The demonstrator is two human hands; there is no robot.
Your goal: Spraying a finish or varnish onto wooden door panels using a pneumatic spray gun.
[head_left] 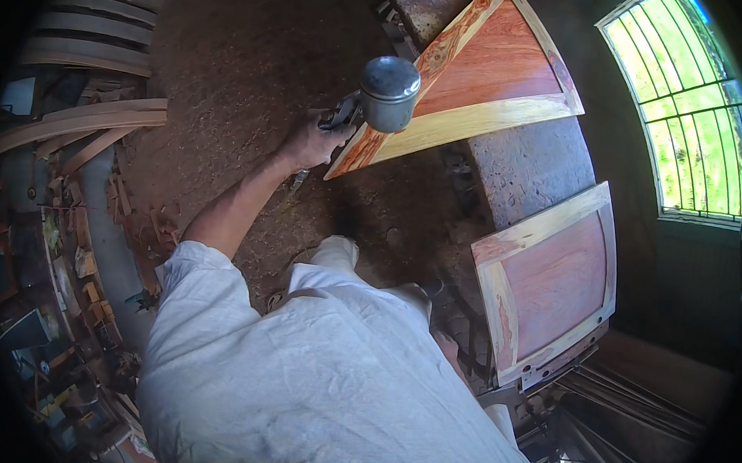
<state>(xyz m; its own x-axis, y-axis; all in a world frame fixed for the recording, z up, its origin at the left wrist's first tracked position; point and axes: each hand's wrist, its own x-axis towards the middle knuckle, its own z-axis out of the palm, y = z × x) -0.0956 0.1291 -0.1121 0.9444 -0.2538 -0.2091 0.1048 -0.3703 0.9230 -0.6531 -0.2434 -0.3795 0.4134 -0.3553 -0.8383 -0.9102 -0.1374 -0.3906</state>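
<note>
My left hand (310, 143) is shut on the grip of a spray gun (347, 113) with a grey metal cup (388, 91) on top. The gun points at the lower corner of a reddish wooden panel with a pale frame (494, 71), which lies on a stone block. A second panel of the same kind (551, 281) leans lower right. Beside my white shirt, near that second panel, a small patch of skin (447, 351) may be my right hand. Its fingers are hidden.
The floor (246, 60) is covered in brown sawdust. Curved wooden slats (86, 120) are stacked at the left above a cluttered bench with scraps and tools (62, 301). A barred arched window (691, 113) glows green at the right. Metal rods (628, 400) lie lower right.
</note>
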